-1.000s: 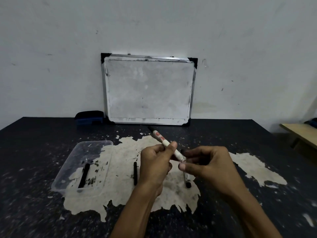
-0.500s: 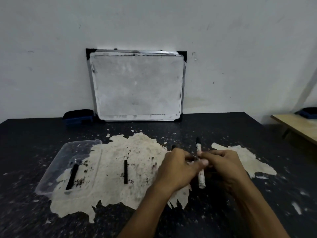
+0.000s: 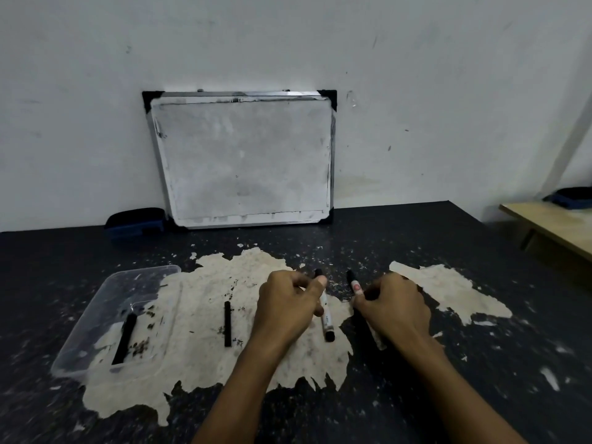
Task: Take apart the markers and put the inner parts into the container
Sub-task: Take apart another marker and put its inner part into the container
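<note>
My left hand [image 3: 288, 302] pinches a white marker with black ends [image 3: 326, 315] that lies on the table, its tip pointing away from me. My right hand [image 3: 392, 306] holds a second white marker [image 3: 355, 285] with a black tip, low over the table; most of its body is hidden under my fingers. A black inner part [image 3: 227, 323] lies loose on the worn patch, left of my left hand. A clear plastic container [image 3: 105, 302] sits at the left with one black inner part [image 3: 125, 338] inside.
A small whiteboard [image 3: 243, 158] leans on the wall at the back of the black, peeling table [image 3: 480, 363]. A dark blue eraser [image 3: 136, 221] rests beside it. A wooden bench edge [image 3: 551, 229] shows at the far right.
Both hands came down from mid-air to the table and moved apart. The marker that was held up between them is now low, and each hand is on its own marker.
</note>
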{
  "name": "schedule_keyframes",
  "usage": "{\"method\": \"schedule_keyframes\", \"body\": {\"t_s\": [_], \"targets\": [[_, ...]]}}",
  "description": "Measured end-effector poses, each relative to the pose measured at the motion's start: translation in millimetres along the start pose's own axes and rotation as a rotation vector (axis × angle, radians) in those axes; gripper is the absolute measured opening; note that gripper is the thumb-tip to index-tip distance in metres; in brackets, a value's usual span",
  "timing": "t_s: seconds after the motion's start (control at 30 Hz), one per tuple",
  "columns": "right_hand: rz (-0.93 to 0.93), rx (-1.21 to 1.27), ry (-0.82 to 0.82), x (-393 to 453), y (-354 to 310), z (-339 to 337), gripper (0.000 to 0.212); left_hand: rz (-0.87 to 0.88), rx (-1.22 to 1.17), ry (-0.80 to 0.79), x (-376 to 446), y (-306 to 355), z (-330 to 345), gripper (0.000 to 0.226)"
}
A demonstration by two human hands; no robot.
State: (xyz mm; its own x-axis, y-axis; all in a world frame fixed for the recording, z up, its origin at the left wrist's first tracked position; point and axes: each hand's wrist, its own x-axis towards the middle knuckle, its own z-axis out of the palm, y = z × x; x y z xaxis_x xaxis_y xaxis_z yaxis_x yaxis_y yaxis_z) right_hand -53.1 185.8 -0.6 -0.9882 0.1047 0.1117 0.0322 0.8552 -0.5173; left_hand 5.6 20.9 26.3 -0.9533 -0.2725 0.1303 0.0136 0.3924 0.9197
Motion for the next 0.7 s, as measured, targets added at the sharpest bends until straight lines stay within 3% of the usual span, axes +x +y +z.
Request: {"method": "schedule_keyframes", "body": {"t_s": [0.6,0.7], "targets": [[0.011,-0.034,0.015,-8,-8,-7,0.037,-0.025,-0.107,0.012,-6,-1,-27,0.024],[-0.038,-0.103,0.109,-16,-14,-7,0.038,-0.013,-0.123,0.031,-6,-2,-34,0.024]]}}
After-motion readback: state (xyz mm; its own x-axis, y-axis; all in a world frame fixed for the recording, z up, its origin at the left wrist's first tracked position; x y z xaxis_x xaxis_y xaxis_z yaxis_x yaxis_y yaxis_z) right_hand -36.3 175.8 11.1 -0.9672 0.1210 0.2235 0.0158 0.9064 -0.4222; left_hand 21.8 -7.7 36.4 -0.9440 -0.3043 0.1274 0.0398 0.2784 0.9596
